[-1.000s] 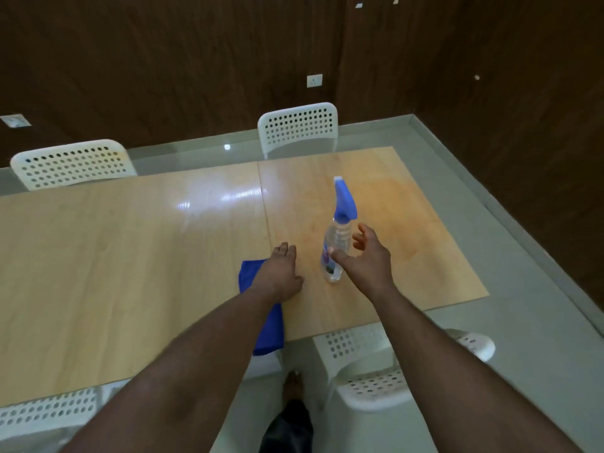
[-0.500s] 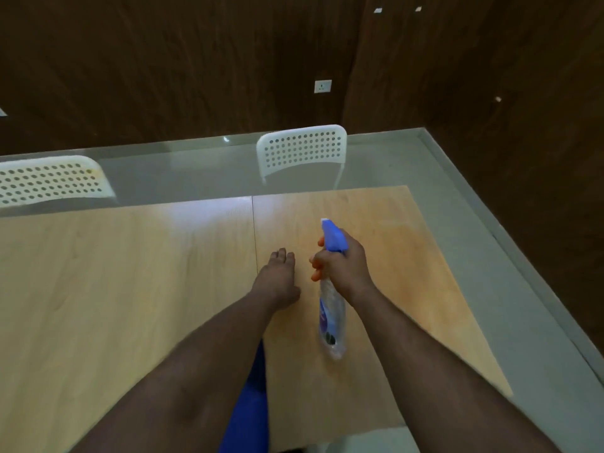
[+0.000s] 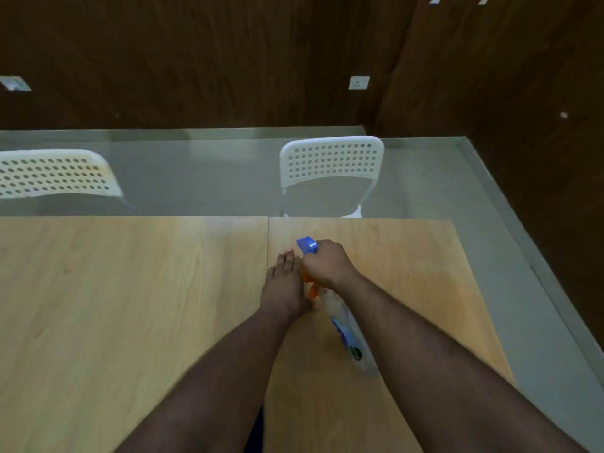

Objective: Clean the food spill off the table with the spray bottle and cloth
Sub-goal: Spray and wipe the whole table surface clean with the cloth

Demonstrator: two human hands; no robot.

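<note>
Left hand [image 3: 283,286] flat on table [image 3: 130,289], right hand [image 3: 327,264] with spray bottle [image 3: 346,335] beside, perhaps touching.

Dark wood-panelled walls [image 3: 196,60], grey floor [image 3: 202,171], two white perforated chairs [image 3: 331,165] behind the table.

tilted clear blue-topped spray bottle [image 3: 343,322]

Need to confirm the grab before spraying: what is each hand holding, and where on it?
Right hand grips the spray bottle at its blue trigger head. Left hand holds nothing, flat on the table.
</note>
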